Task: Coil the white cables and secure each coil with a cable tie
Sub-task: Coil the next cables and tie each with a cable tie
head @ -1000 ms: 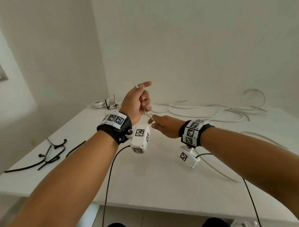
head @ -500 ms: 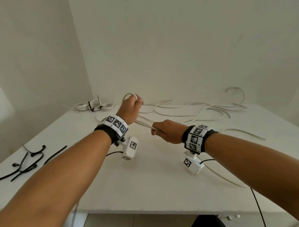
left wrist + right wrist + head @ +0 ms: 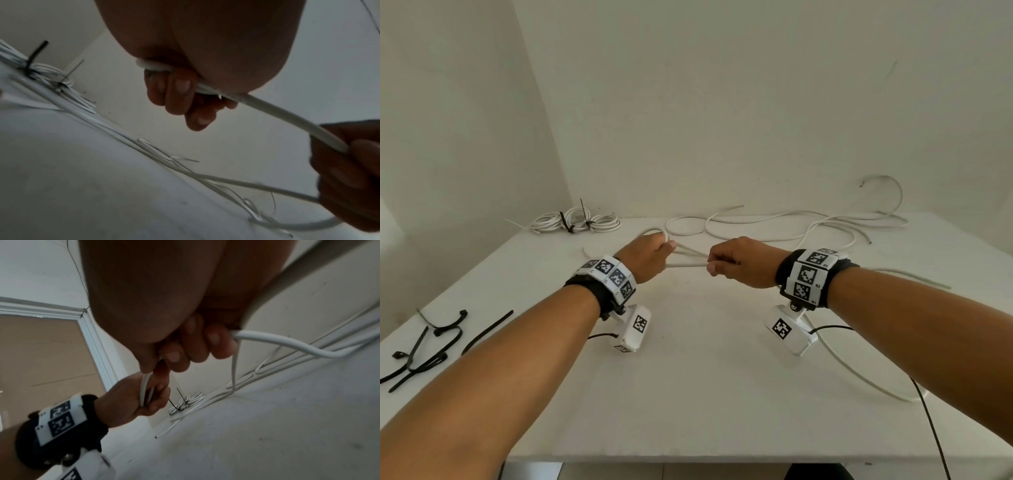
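Bare table (image 3: pixel 705 377) in front of and between both forearms, room to pass there. Far edge blocked: loose white cables (image 3: pixel 791 222) sprawl from centre to right along the wall. Tied coils (image 3: pixel 577 222) sit at far left corner. Black cable ties (image 3: pixel 431 342) scattered at near left edge. One cable strand (image 3: pixel 859 377) curves across the table near right, under the right forearm.

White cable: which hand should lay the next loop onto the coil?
Probably the right hand. It grips the white cable on the side running to the loose slack, while the left hand holds the started loop and should just keep it pinned.
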{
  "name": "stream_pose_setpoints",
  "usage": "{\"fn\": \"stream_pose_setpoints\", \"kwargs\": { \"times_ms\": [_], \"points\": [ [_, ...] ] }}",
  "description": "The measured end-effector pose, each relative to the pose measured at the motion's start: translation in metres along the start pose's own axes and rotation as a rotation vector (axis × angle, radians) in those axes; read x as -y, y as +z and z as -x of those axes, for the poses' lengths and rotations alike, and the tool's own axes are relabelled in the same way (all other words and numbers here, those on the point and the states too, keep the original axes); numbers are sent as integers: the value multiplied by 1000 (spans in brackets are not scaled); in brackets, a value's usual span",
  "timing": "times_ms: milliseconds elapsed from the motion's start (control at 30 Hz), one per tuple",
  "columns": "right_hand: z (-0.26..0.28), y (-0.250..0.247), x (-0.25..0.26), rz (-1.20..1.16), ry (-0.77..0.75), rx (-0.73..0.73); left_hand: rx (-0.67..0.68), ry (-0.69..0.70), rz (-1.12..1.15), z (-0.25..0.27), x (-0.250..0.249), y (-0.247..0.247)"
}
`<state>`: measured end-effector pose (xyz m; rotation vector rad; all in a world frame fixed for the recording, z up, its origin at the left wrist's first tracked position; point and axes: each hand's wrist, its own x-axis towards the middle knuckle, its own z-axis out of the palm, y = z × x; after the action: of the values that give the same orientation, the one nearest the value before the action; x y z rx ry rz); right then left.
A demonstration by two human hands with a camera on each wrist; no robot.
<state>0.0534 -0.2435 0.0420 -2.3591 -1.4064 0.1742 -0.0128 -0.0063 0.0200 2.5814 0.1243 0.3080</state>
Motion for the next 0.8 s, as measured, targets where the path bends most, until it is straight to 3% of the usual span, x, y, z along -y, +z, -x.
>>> {"fn": "stream_pose_setpoints", "kwargs": {
  "times_ms": [100,267,333,500,633,800],
  "points": [
    [3,-2,-5,35,6,1,-36,3,-79,3,13,-6],
    [2,-2,2,41,-29,-26,-278,3,-97,-1,16,-20],
    [1,-1,7,32,-63,-20,-316,-31,-63,-5,21,-22],
    [-3,-11,7,53,-101,-81,-125,-104,-131,4,26,-17],
    [-12,-24,-9,62,-83,-172,28,-72,-130,18,14,-15],
    [-25,-39,-25,21,17,-273,147,-50,436,42,-16,-1]
  ]
}}
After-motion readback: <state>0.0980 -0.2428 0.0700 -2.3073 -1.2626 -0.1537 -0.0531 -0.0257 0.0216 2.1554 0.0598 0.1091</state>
